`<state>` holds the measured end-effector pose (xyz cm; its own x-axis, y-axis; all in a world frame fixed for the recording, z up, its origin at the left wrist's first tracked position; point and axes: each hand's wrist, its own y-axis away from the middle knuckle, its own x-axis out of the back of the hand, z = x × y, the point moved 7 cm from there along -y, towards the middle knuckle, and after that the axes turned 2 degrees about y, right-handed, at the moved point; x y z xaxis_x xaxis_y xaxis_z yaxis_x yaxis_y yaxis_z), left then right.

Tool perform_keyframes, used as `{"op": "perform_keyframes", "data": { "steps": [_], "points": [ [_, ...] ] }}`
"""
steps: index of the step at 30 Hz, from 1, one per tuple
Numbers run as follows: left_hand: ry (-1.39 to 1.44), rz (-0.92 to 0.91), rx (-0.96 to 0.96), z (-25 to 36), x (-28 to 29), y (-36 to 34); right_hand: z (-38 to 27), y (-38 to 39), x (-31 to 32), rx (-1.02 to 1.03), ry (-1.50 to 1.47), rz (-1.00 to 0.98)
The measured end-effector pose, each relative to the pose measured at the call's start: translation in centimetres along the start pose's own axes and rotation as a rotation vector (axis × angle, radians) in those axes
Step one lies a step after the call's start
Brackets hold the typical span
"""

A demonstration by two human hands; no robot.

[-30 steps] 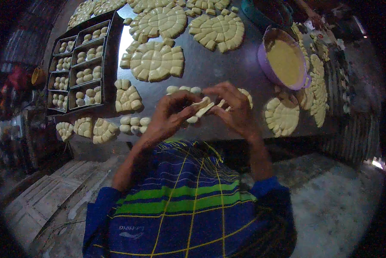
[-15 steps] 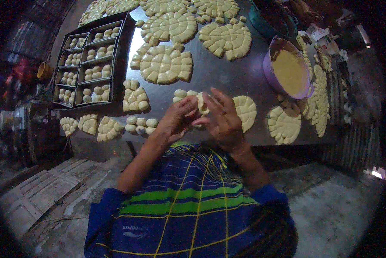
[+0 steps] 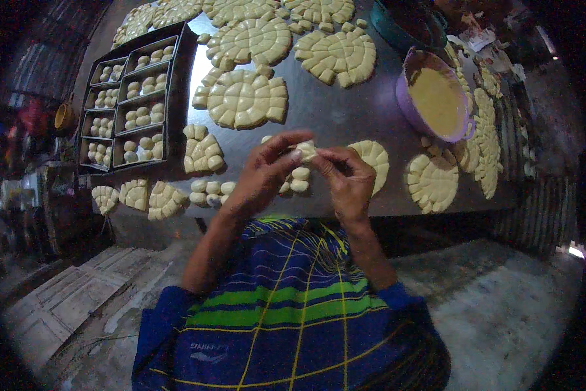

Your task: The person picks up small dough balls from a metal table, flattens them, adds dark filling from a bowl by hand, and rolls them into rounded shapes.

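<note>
A small piece of pale dough (image 3: 305, 152) is pinched between my two hands, just above the near part of the dark table. My left hand (image 3: 270, 168) has its fingers bent round the piece from the left. From the right, the thumb and fingertips of my right hand (image 3: 348, 179) grip it as well. Rolled dough balls (image 3: 299, 180) lie on the table below and partly behind my hands. Right of my right hand sits a round dough slab cut into pieces (image 3: 373, 163), partly covered by that hand.
A dark metal tray (image 3: 115, 124) with compartments holding dough balls stands at the left. Several scored dough rounds (image 3: 247, 99) lie farther back. A purple basin (image 3: 407, 98) of yellowish mixture stands at the right, near a green basin (image 3: 397, 29). More dough balls (image 3: 211, 193) lie near the front edge.
The dough piece looks more compact than before, when it was a longer, folded strip. My right hand has turned and closed its fingers on it; my left fingers now arch over it.
</note>
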<state>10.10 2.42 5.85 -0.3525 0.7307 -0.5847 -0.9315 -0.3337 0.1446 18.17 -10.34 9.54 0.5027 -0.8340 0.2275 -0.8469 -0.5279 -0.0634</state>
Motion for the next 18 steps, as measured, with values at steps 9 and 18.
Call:
{"op": "perform_keyframes", "data": {
  "steps": [9, 18],
  "points": [
    [0.097, 0.243, 0.151, -2.5, 0.4, -0.2, -2.8, 1.6, -0.8, 0.563, 0.506, -0.032],
    [-0.162, 0.268, 0.074, -2.3, -0.1, 0.5, -2.5, 1.1, 0.0, 0.649, 0.656, -0.082]
  ]
}}
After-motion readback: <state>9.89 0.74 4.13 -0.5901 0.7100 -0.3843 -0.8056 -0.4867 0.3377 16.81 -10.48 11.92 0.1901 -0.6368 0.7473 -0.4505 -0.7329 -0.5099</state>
